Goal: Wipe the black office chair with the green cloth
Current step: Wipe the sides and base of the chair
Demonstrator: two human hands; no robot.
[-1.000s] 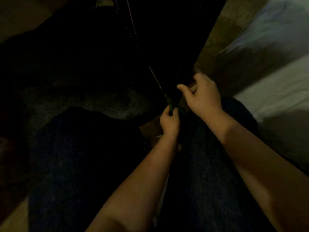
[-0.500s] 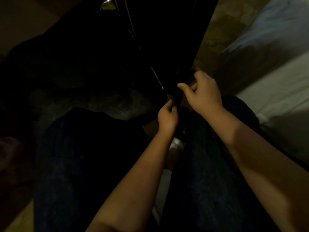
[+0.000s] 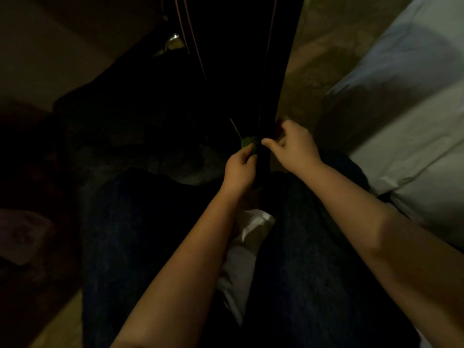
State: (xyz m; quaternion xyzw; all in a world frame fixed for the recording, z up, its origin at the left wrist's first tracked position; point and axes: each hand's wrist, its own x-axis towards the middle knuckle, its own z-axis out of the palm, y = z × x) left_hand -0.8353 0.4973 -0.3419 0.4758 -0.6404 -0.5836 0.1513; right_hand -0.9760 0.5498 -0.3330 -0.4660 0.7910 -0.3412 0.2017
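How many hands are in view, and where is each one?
2. The left hand grips the green cloth against the black office chair; the right hand holds the chair's edge just right of it. No other hand shows in the dark.

No readable text, labels, brands or numbers anywhere; scene too dark.

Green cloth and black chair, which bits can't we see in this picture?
Head view:
- The green cloth: mostly hidden inside the left hand; only a tip shows.
- The black office chair: too dark to tell its parts apart; its top is cut off by the picture's edge.
- The right hand: fingertips hidden behind the chair's edge.
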